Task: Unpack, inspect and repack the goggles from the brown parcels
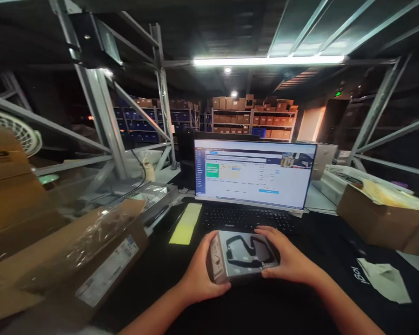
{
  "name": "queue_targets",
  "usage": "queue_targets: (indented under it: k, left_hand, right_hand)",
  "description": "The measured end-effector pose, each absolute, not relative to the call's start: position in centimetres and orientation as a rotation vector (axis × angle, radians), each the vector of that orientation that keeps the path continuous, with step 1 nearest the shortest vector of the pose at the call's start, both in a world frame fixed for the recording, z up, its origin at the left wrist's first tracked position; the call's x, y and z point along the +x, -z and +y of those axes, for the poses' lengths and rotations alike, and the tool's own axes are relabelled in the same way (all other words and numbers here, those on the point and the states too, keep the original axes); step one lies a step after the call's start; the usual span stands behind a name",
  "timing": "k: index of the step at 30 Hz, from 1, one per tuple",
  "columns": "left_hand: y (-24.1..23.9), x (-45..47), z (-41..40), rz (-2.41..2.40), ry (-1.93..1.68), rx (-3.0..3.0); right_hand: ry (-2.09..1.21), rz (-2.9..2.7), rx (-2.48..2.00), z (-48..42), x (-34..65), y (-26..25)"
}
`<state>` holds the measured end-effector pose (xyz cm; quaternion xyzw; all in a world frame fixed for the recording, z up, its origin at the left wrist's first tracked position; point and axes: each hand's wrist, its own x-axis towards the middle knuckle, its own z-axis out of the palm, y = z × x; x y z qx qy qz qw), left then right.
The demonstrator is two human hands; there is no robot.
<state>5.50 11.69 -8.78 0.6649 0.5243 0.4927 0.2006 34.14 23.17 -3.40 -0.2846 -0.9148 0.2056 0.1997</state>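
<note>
1. Small grey box (246,255) held w/ both hands just above dark counter (167,270), in front of keyboard (244,217).
2. Left hand (198,274) wrapped round box's left end; right hand (289,260) clasping right side.
3. Lit monitor (253,173) behind; cardboard carton (73,260) at left.

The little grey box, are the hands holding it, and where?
Yes. Both hands hold the small grey printed cardboard box: left hand grips its left end, right hand its right end.
</note>
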Motion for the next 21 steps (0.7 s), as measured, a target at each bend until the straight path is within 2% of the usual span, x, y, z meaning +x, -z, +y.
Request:
queue_targets:
  k: [2,7,14,18,21]
  left_hand:
    - [7.8,6.4,10.4,1.434,-1.366,1.975]
    - [7.4,6.6,9.7,1.236,-1.533,2.018]
    - [9.1,5.1,11.0,1.207,-1.750,1.786]
    - [9.1,4.4,11.6,1.210,-1.731,1.742]
    - [8.9,3.0,12.3,1.252,-1.558,1.817]
  right_hand:
    - [-0.737,-2.641,-0.723,23.8,34.5,4.2]
    - [-0.897,-2.607,-0.760,24.8,35.3,6.2]
    - [-1.927,-1.920,-0.506,26.4,35.5,8.2]
    - [-1.972,-1.550,-0.793,24.6,33.4,7.6]
    - [-1.920,-1.447,-0.915,23.6,32.4,6.4]
